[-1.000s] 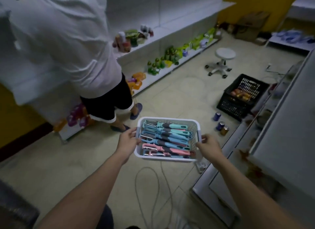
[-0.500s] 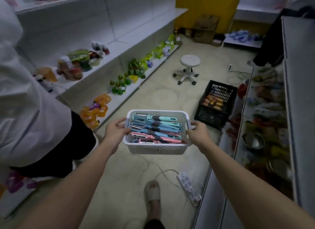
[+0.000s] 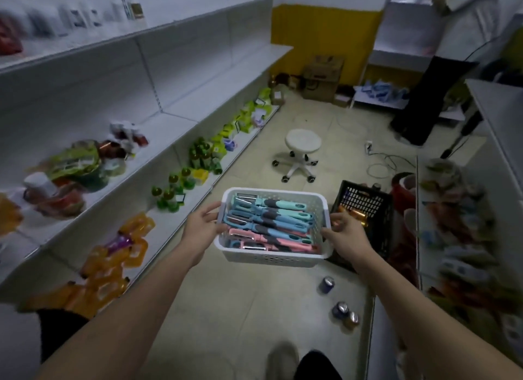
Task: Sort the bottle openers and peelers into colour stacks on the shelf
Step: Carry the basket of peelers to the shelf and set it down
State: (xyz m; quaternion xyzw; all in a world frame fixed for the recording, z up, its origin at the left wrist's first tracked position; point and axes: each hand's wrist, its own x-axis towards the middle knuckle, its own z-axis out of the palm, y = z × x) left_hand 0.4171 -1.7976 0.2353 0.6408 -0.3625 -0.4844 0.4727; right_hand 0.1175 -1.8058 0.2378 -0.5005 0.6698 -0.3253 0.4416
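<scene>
Head view shows my two hands carrying a white perforated basket (image 3: 276, 256) at the centre of the frame, above the tiled floor (image 3: 243, 303). My left hand (image 3: 199, 231) holds the basket's left end, its grip curled on the rim with fingers lying along the outer wall. My right hand (image 3: 346, 232) holds the right end the same way, thumb and fingers clamped on the rim.

Inside the basket lie the peelers (image 3: 268, 224), packed side by side with their metal heads toward the left of the frame and their handles toward the right. Teal ones sit at the far side, blue ones in the middle, pink ones nearest me. Whether any of them are bottle openers I cannot tell.

Along the left of the frame runs a white shelf (image 3: 181, 141) with green bottles (image 3: 169, 192) and orange packets (image 3: 113, 252) on its lower tiers. A white wheeled stool (image 3: 301, 153) stands on the floor beyond the basket. Just right of the basket sits a black crate (image 3: 365, 209), and three cans (image 3: 341, 309) stand on the floor at lower right. My shoe (image 3: 283, 360) shows at the bottom edge. Blurred goods fill the rack at the right edge.
</scene>
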